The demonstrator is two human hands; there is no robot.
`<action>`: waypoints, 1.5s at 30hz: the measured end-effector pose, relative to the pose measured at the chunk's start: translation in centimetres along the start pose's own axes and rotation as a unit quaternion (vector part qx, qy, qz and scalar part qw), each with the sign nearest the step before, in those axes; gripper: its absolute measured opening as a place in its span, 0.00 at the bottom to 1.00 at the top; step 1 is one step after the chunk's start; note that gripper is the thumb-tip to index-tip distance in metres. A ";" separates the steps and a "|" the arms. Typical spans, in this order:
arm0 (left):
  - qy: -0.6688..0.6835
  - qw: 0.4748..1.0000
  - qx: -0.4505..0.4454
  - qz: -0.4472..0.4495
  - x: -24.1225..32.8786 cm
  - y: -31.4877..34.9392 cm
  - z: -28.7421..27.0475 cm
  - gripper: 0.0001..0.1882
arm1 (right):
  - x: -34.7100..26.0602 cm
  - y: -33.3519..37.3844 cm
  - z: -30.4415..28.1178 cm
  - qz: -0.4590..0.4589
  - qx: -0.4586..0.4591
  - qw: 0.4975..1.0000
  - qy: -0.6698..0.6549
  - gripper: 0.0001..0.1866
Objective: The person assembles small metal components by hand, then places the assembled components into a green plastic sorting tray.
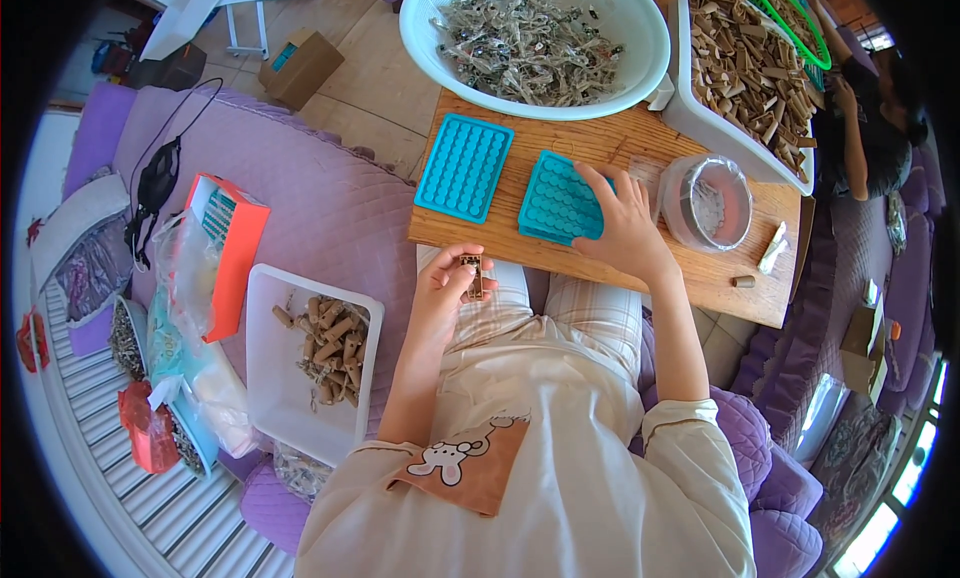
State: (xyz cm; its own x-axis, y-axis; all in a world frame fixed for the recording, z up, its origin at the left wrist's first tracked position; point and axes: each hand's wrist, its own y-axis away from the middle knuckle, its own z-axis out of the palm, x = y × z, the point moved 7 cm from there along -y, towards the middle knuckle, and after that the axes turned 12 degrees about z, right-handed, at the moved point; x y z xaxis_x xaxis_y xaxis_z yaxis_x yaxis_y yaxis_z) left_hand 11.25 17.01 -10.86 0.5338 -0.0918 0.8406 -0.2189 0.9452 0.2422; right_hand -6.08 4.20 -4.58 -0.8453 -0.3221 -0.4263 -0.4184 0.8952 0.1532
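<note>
My left hand is closed on a small brown casing with dark and gold-coloured parts showing in it, held over my lap. Its thumb rests along the casing's face. My right hand reaches over a teal tray with rows of round cells at the table's near edge. Its fingers are spread over the tray's right half, which they partly hide; whether they touch it I cannot tell. A second teal tray lies to the left on the wooden table.
Behind the trays stands a pale basin of small bagged parts; a white bin holds brown shells. A clear round tub sits right. On the purple couch are a white bin of brown pieces and an orange box. Another person sits far right.
</note>
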 end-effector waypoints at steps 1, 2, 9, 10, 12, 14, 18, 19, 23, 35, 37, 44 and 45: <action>0.001 1.000 -0.004 -0.002 -0.1 0.0 0.1 0.12 | -0.4 0.0 -0.6 -0.005 0.019 0.998 -0.061 0.41; 0.003 1.000 -0.008 -0.004 -0.1 0.0 0.2 0.13 | -0.8 0.1 -1.0 -0.012 0.038 0.992 -0.122 0.40; 0.028 0.999 0.008 0.016 0.6 -0.8 0.1 0.15 | -6.7 -1.5 4.1 0.057 0.172 0.961 -0.211 0.32; 0.044 0.998 0.024 0.041 1.0 -0.9 -0.8 0.15 | -7.3 -2.2 4.9 0.077 0.188 0.961 -0.187 0.32; 0.058 0.995 0.035 0.067 1.6 -0.9 -1.9 0.15 | -8.2 -3.3 5.6 0.132 0.200 0.958 -0.158 0.32; 0.060 0.990 0.100 0.080 2.0 -0.7 -3.8 0.15 | -7.8 -4.1 6.0 0.186 0.210 0.951 -0.130 0.31; 0.055 0.985 0.139 0.081 2.0 -0.1 -6.1 0.14 | -9.0 -5.2 6.3 0.145 0.184 0.972 -0.028 0.33; 0.056 0.985 0.138 0.082 2.0 0.0 -6.3 0.14 | -9.1 -5.6 6.5 0.141 0.165 0.976 -0.024 0.32; 0.057 0.986 0.142 0.072 1.8 0.1 -6.3 0.13 | -9.5 -6.2 6.9 0.151 0.109 0.982 0.003 0.32; 0.060 0.988 0.127 0.062 2.0 -0.9 -4.7 0.13 | -9.8 -6.1 7.3 0.126 0.196 0.968 0.094 0.34; 0.060 0.989 0.124 0.061 1.8 -1.0 -4.7 0.13 | -9.8 -5.9 7.4 0.116 0.208 0.967 0.091 0.33; 0.064 0.989 0.120 0.050 1.0 -0.7 -4.6 0.14 | -9.7 -4.9 7.4 0.085 0.242 0.963 0.083 0.32; 0.066 0.989 0.119 0.050 0.9 -0.6 -4.6 0.14 | -9.7 -4.9 7.4 0.087 0.241 0.963 0.082 0.32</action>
State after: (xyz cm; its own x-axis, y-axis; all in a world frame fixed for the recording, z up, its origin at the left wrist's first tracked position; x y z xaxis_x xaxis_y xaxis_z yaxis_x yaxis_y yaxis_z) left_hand 15.68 17.78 -12.48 0.5983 0.0554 0.7994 -0.4539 0.8456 0.2811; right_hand 6.62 5.24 -7.81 -0.9463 -0.1627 -0.2792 -0.0956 0.9663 -0.2391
